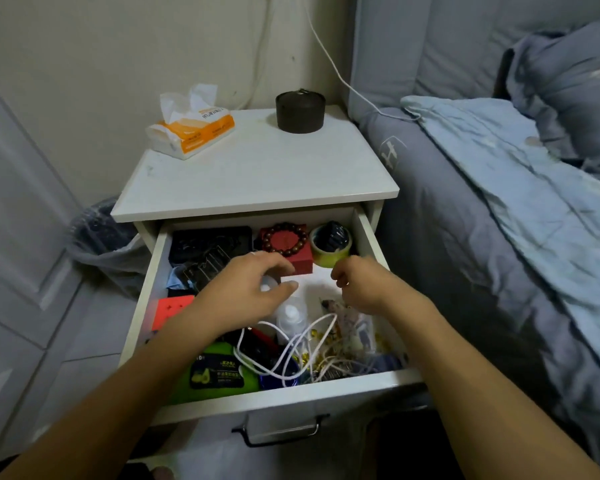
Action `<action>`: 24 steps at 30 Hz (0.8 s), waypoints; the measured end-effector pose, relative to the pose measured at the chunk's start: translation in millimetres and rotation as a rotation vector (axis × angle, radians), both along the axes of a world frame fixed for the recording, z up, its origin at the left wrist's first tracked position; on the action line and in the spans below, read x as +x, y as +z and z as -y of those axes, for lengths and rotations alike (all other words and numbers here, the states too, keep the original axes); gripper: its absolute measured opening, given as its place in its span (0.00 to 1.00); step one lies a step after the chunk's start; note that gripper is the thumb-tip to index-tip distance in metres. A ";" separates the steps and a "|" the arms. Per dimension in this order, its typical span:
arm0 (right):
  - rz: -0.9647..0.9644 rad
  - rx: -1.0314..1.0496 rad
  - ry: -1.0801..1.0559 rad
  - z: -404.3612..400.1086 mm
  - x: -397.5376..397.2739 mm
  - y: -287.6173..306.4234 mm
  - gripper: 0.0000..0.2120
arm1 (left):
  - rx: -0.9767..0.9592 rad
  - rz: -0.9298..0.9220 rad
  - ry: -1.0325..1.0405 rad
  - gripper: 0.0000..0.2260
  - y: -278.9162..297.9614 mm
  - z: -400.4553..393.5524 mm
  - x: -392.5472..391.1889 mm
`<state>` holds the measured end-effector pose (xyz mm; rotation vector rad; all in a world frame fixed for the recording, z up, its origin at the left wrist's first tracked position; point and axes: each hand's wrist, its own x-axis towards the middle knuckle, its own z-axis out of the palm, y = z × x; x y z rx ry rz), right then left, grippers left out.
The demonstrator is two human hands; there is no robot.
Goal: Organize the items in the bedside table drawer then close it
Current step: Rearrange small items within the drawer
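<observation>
Two hands were in one open drawer (368, 233): the left hand (246, 289) and the right hand (361, 284). At 12 o'clock sat one tissue pack (191, 129) and one dark jar (300, 111).

A plain off-white wall (118, 46) fills the upper left of the frame, with a white cable (329, 60) hanging down it toward the bed. Along the left edge stands a grey panelled door (18, 209). A bin lined with a clear bag (104, 237) sits in the left middle, low against the wall. The right side holds a bed (465, 237) with grey-blue sheets, a lighter blue blanket (520, 188) and a pillow (575, 88) at upper right. Light is soft and even.
</observation>
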<state>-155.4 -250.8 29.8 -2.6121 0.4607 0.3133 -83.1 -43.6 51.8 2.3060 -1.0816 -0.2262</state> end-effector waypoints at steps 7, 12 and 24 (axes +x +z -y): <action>-0.089 -0.149 0.117 8.0 -14.3 -8.0 0.21 | 0.282 0.258 -0.244 0.15 -1.6 34.3 -28.9; -0.138 -0.199 0.184 9.8 -1.2 -17.1 0.19 | 0.578 0.381 -0.226 0.14 -22.6 35.9 -22.2; -0.323 -0.314 0.283 0.4 33.0 -28.7 0.27 | 0.499 0.411 -0.249 0.12 -30.4 36.9 -25.4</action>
